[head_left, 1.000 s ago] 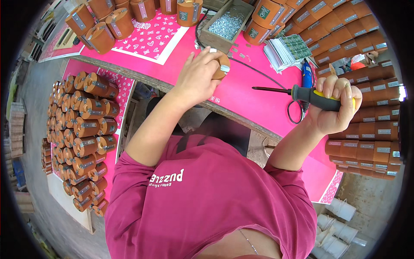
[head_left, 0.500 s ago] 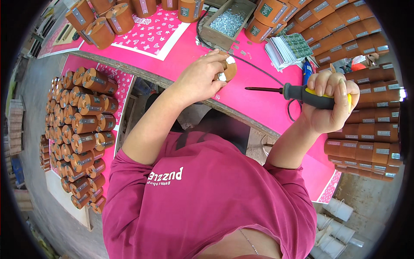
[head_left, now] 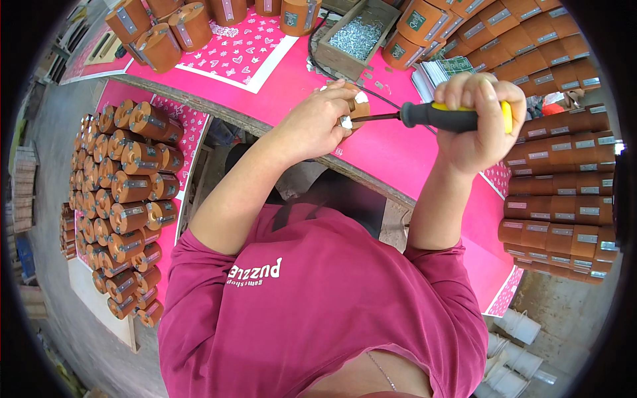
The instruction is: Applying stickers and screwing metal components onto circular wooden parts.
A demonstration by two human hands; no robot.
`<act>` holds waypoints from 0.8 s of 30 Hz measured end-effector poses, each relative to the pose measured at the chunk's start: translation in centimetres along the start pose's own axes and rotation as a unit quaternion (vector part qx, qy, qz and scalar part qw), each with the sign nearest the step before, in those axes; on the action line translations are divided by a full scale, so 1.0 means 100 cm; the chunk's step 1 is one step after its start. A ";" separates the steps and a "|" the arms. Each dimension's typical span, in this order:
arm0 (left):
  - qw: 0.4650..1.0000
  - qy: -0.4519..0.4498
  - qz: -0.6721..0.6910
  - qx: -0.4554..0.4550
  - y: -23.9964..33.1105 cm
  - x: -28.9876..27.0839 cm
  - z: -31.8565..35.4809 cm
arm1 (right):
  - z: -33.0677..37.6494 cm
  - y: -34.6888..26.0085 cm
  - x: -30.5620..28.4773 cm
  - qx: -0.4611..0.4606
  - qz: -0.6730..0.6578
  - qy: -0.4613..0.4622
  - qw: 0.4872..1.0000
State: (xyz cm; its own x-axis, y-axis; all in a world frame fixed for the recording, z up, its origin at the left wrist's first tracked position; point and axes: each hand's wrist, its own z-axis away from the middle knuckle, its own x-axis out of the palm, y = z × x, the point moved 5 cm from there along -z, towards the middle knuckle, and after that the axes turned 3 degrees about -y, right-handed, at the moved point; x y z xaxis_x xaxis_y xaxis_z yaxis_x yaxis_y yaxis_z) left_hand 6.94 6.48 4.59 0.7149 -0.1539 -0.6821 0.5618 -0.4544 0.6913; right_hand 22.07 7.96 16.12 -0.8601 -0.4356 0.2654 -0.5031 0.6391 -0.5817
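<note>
Left hand (head_left: 317,123) is curled tight around a small brown cylindrical part (head_left: 356,106), fingers closed over it, only the top and a bit of white at its end showing. It's held off the pink table (head_left: 398,149) near the front edge, likely so the tool can meet it end-on. Right hand (head_left: 483,119) is in a full fist around the screwdriver (head_left: 438,117), black handle with a yellow butt, shaft lying level and pointing left, tip at or touching the part by the left fingers. Exact contact point is too small to tell. Level grip likely keeps the tip in line with the part.

Wooden tray of small silver screws (head_left: 356,36) sits just beyond the hands, within reach. A black cord (head_left: 381,99) runs on the table from near the tray toward the hands.

Stack of brown cylinders (head_left: 129,199) lies on its side on a low surface to the person's left, each with a small pale rectangular label on the body. More brown cylinders (head_left: 561,192) are stacked at the right, rows of grey-white labels facing up. A few (head_left: 169,26) stand on a pink-and-white patterned sheet (head_left: 242,56) at the far left of the table. A stack of flat green-and-white printed cards (head_left: 441,69) sits behind the right hand. White buckets (head_left: 514,348) are on the floor, lower right.
</note>
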 end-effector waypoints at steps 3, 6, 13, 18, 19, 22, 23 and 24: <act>1.000 0.023 -0.011 0.009 -0.004 0.002 0.002 | -0.001 0.010 0.006 0.006 0.000 -0.002 1.000; 1.000 -0.001 -0.009 0.014 -0.005 0.004 0.002 | -0.002 0.014 0.007 0.006 0.004 -0.002 1.000; 1.000 0.005 -0.007 0.017 -0.007 0.004 0.002 | -0.004 0.021 0.011 0.011 0.021 -0.009 1.000; 1.000 0.007 -0.003 0.017 -0.006 0.004 0.002 | -0.008 0.021 0.015 0.026 0.025 -0.048 0.998; 1.000 0.011 0.000 0.021 -0.006 0.003 0.002 | -0.010 0.022 0.018 0.035 0.026 -0.068 0.997; 1.000 0.018 0.004 0.025 -0.007 0.001 0.002 | -0.015 0.022 0.032 0.100 0.123 -0.100 0.982; 0.999 0.019 0.004 0.026 -0.007 0.000 0.002 | -0.016 0.018 0.040 0.101 0.124 -0.100 0.982; 0.999 0.019 0.005 0.025 -0.006 0.000 0.002 | -0.015 0.016 0.049 0.128 0.156 -0.086 0.976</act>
State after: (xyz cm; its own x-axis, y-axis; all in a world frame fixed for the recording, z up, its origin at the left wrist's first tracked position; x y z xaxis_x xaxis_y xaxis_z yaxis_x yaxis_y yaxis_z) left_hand 6.47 6.58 4.10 0.7358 -0.1255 -0.6655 0.5341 -0.4967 0.6842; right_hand 16.95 7.82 17.61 -0.9304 -0.3586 -0.0755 -0.1624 0.5882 -0.7922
